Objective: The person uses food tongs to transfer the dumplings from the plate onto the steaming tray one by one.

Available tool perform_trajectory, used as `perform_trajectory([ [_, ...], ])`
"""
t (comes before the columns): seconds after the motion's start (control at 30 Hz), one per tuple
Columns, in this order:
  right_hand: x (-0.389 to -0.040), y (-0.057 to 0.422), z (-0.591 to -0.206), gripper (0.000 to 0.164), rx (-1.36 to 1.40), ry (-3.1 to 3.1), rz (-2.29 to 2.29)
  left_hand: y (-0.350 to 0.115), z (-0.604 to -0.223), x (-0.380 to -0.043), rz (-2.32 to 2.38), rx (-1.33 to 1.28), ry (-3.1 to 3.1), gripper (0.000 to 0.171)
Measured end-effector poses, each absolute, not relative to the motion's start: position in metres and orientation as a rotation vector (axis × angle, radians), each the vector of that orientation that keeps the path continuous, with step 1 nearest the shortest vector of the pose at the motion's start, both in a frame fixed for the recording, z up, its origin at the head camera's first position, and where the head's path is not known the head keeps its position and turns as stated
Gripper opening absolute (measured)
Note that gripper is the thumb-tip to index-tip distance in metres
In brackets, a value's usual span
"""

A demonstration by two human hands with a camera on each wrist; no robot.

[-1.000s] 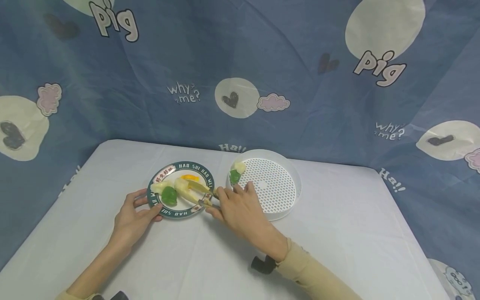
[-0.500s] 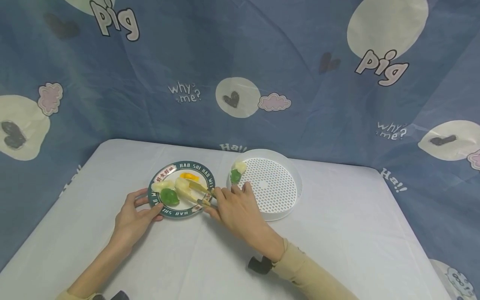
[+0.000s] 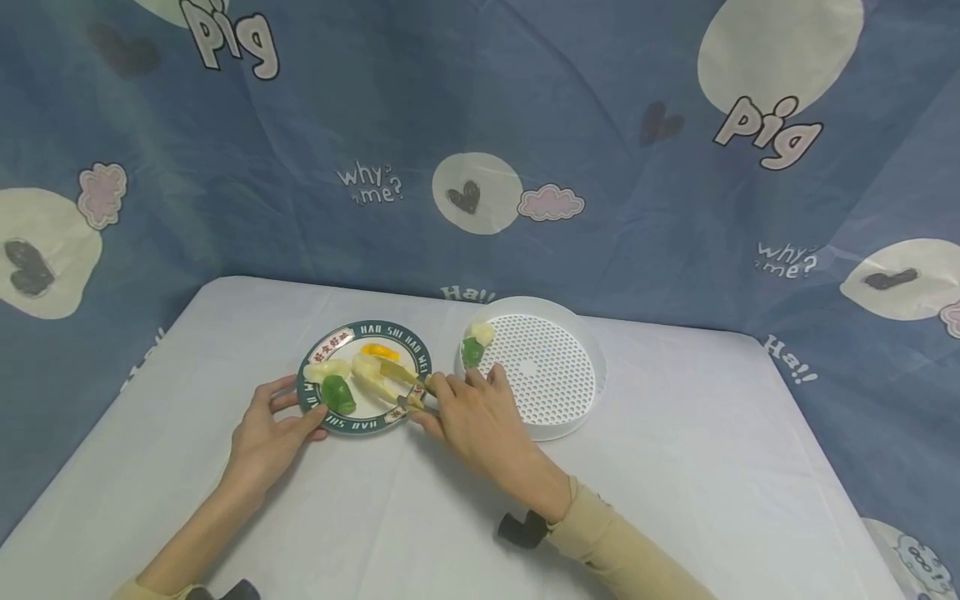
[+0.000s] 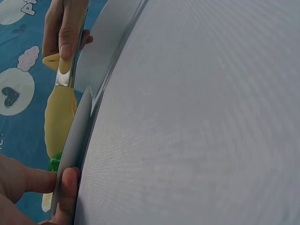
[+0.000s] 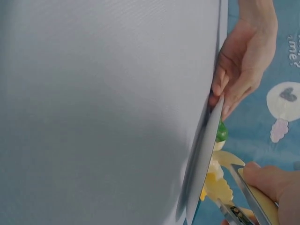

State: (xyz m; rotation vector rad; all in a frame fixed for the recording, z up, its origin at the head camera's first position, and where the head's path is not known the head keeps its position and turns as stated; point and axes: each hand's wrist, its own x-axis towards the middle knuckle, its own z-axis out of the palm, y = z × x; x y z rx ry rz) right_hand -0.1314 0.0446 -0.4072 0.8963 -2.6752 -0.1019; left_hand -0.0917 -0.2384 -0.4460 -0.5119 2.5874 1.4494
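Observation:
My left hand [image 3: 270, 433] holds the left edge of a white plate [image 3: 378, 408] with a green lettered rim, thumb on top and fingers below. My right hand [image 3: 480, 417] grips metal tongs [image 5: 251, 192] with yellow tips, which reach over the plate's right side. A pale piece [image 3: 365, 367] lies at the tips; how firmly they hold it cannot be told. Also on the plate are a green piece [image 3: 337, 395], a cream piece [image 3: 324, 371] and an orange-yellow piece [image 3: 380, 351]. Their exact kind is unclear.
A round white tray [image 3: 592, 396] with a perforated bottom stands right of the plate, partly behind my right hand. At its left edge sit a small green piece [image 3: 472, 352] and a cream piece [image 3: 483, 334]. A patterned blue cloth [image 3: 600, 250] hangs behind the white table [image 3: 675, 467].
The green piece on the plate has turned slightly and looks narrower. Both hands, the plate and the tongs stay nearly in place.

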Motion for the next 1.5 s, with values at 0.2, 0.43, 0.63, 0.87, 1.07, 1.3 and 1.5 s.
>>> perform_trajectory([
  [0.2, -0.133, 0.046, -0.407, 0.048, 0.897, -2.671, -0.098, -0.238, -0.446, -0.092, 1.457, -0.505, 2.588, 0.089],
  [0.43, -0.131, 0.050, -0.403, 0.048, 0.882, -2.670, -0.110, -0.237, -0.447, -0.091, 1.454, -0.512, 2.583, 0.089],
  [0.63, -0.130, 0.057, -0.397, 0.047, 0.860, -2.702, -0.097, -0.238, -0.446, -0.092, 1.445, -0.520, 2.582, 0.090],
  [0.87, -0.129, 0.067, -0.388, 0.046, 0.840, -2.702, -0.070, -0.237, -0.445, -0.092, 1.441, -0.532, 2.581, 0.091],
  [1.07, -0.129, 0.075, -0.382, 0.047, 0.823, -2.677, -0.070, -0.237, -0.446, -0.093, 1.442, -0.534, 2.577, 0.092],
  [1.3, -0.128, 0.085, -0.375, 0.046, 0.783, -2.675, -0.088, -0.237, -0.445, -0.093, 1.421, -0.532, 2.599, 0.091],
  [1.5, -0.130, 0.095, -0.372, 0.045, 0.754, -2.620, -0.055, -0.237, -0.445, -0.093, 1.416, -0.525, 2.606, 0.091],
])
